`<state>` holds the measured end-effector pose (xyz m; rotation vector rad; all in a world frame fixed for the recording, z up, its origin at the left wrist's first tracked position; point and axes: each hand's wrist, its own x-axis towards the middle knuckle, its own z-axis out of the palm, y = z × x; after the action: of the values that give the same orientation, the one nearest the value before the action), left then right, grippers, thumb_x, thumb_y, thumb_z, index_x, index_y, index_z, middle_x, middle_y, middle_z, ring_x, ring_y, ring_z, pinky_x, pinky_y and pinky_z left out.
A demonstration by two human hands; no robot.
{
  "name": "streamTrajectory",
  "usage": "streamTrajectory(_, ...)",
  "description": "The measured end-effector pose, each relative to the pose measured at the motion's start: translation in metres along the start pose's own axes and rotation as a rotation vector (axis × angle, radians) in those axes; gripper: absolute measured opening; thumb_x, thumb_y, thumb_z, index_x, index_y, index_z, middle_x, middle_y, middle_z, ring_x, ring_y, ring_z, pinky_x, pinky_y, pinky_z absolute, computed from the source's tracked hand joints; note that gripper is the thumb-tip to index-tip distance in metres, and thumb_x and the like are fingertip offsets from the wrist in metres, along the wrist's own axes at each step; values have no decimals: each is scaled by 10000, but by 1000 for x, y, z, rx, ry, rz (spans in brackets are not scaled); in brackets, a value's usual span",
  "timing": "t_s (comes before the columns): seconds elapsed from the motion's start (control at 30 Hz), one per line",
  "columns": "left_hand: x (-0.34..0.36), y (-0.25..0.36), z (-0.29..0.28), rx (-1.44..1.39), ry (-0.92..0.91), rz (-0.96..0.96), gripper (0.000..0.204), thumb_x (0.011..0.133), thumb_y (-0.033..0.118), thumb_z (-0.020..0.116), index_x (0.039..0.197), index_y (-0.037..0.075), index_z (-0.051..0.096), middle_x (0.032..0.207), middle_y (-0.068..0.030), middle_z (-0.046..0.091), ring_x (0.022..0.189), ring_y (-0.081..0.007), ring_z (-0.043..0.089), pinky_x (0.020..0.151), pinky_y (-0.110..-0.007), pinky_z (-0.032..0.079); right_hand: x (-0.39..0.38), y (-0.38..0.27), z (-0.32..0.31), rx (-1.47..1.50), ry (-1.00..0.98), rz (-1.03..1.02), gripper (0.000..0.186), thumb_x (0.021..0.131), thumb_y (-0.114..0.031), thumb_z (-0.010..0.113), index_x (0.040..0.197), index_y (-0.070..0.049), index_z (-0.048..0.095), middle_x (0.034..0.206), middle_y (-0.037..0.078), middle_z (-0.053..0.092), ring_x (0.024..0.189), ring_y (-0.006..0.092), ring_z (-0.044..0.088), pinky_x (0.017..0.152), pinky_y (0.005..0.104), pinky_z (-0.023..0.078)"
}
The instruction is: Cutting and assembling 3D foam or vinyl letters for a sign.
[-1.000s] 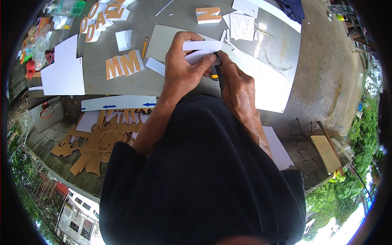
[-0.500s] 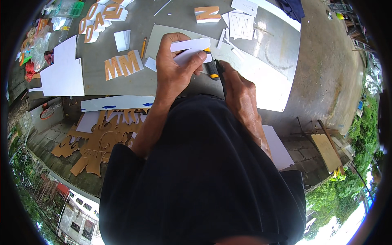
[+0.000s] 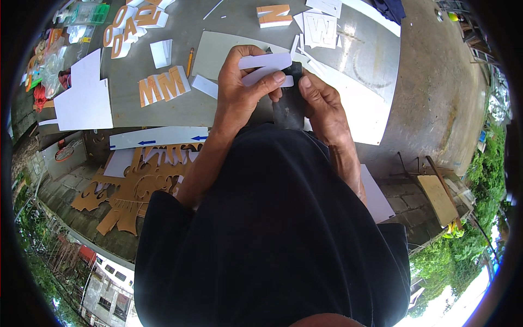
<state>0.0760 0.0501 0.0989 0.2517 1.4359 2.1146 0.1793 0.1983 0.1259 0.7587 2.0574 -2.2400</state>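
Note:
My left hand grips a folded white strip, with the thumb pressed across its lower layer. Just right of it, my right hand has thumb and fingers closed on the edge of a dark, flat piece, which stands behind the white strip and reaches down toward my lap; what it is, I cannot tell. Both hands are over a pale board on the grey table. A pencil and a small white block lie to the left of them.
Brown-faced letter shapes stand at left, more at the back. White cut pieces lie beyond my hands, a large white sheet and clutter at far left. Brown cut-out panels lie below the table's near edge.
My right hand has moved slightly right and up, and the dark piece now shows more of its surface. The yellow-black tool seen earlier is hidden. The white strip has shifted slightly right.

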Motion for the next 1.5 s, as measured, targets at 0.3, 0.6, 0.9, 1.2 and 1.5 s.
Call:
streamTrajectory(0.3,0,-9,3,-44,-31,-80,360,885,14,748,1137,19,491,905,-127,666,658,-176,652,571,-307,529,12,53,-14,829,-312,230,503,968,-158,671,1411,28,524,1235,186,656,1083,274,665,945,446,581)
streamTrajectory(0.6,-4,0,3,150,-14,89,423,898,4,738,1215,-3,459,943,-177,683,716,-171,676,626,-298,563,10,29,-24,692,-32,191,282,959,-131,695,1194,10,629,997,118,729,887,204,715,800,349,608)
streamTrajectory(0.9,-7,-1,12,550,-26,336,495,847,41,794,1242,24,496,1076,-180,698,965,-274,751,805,-348,618,11,10,-13,332,177,145,374,878,-158,808,1112,77,635,962,154,717,808,178,705,722,292,588)
streamTrajectory(1.2,-15,-5,18,637,-53,374,463,865,-21,755,1235,-5,478,1045,-149,647,874,-190,716,755,-297,599,10,14,-4,269,195,191,291,909,-163,776,1026,78,661,900,128,711,775,140,670,665,272,545)
streamTrajectory(1.5,-8,12,11,208,31,155,386,909,9,722,1186,-16,455,936,-182,674,693,-159,669,616,-281,567,-1,45,-13,359,371,45,248,890,-150,802,1019,20,676,899,64,717,774,104,640,691,253,522)
